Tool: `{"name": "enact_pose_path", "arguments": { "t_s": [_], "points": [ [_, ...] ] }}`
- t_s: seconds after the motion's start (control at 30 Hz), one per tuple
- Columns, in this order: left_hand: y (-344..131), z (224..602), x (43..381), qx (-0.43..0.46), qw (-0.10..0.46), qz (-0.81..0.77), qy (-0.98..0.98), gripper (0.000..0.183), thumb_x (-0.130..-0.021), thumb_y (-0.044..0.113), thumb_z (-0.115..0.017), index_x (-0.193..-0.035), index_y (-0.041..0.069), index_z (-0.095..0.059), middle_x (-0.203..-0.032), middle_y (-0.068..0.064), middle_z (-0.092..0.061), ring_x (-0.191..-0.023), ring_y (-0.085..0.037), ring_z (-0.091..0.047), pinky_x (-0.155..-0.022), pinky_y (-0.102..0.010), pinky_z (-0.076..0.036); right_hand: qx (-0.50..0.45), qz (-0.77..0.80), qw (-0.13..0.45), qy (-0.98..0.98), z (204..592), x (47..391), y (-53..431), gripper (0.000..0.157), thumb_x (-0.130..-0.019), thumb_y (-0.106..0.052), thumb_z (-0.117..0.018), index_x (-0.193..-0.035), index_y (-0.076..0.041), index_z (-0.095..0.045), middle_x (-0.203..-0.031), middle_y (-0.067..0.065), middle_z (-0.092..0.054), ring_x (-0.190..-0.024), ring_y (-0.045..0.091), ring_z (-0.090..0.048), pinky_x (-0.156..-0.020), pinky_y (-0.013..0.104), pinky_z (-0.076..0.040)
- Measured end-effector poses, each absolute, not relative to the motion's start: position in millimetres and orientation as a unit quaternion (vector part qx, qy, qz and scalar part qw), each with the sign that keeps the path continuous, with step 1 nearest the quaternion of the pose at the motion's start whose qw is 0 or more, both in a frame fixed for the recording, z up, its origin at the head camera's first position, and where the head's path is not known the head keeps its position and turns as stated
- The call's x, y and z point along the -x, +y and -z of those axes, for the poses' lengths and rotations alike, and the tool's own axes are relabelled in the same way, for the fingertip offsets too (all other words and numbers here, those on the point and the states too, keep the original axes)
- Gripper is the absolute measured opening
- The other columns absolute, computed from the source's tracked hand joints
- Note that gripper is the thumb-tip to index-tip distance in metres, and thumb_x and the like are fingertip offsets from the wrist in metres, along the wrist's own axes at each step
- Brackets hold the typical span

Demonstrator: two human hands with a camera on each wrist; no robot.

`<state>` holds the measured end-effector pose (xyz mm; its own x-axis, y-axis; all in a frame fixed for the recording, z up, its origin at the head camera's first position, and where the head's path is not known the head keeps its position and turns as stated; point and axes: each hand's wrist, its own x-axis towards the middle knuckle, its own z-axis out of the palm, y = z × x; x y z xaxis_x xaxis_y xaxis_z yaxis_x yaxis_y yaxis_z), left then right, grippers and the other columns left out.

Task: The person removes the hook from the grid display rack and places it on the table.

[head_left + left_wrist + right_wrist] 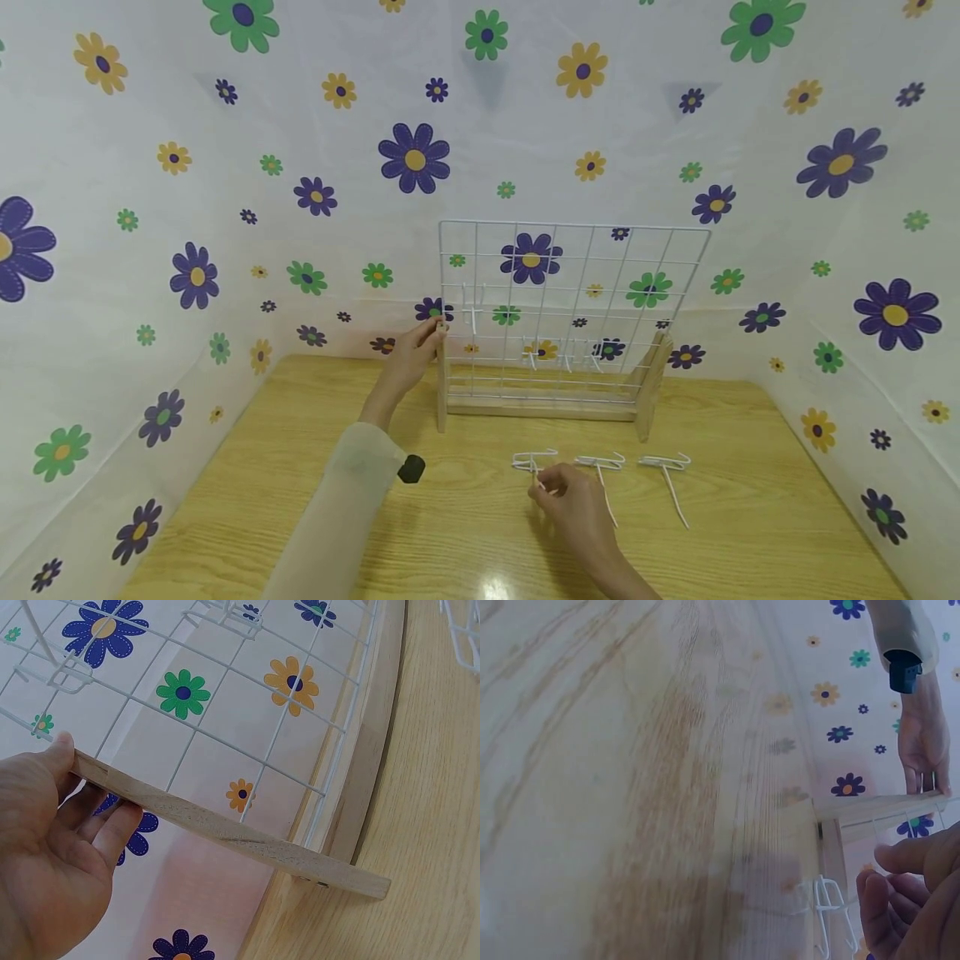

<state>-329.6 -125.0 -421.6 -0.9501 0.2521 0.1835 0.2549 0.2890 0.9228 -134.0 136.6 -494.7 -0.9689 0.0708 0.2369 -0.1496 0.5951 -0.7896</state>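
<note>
A white wire grid rack (570,310) stands in a wooden frame on the table. My left hand (408,357) grips the top of its left wooden upright (225,829), thumb on one side and fingers on the other. In front of the rack lie white wire hooks in a row. My right hand (577,508) pinches the prong of the leftmost hook (534,460), whose looped end (825,900) shows beside the fingertips in the right wrist view. The middle hook (600,462) and the right hook (665,463) lie just beyond that hand.
Several white hooks hang on the grid, one higher at the left (472,310) and others lower near the middle (566,358). A wooden bar (540,410) joins the uprights along the base. Flower-patterned sheeting (337,200) surrounds the wooden table (247,492) at the back and sides.
</note>
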Motion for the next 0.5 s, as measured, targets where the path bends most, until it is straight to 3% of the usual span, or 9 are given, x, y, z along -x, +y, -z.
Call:
{"name": "enact_pose_path", "arguments": {
  "t_s": [0.5],
  "points": [
    [-125.1,421.5,329.5,0.156,-0.002,0.576,-0.802,0.052,-0.112,0.033,-0.046,-0.159,0.011,-0.041,-0.157,-0.016,-0.047,-0.141,-0.036,-0.048,-0.112,-0.047,-0.045,-0.024,-0.458,0.068,-0.886,495.0,128.4,141.8,0.022,-0.078,-0.005,-0.087,-0.093,0.001,-0.072,-0.078,-0.001,-0.066,-0.065,0.009,-0.061,-0.057,0.019,-0.055]
  ]
}}
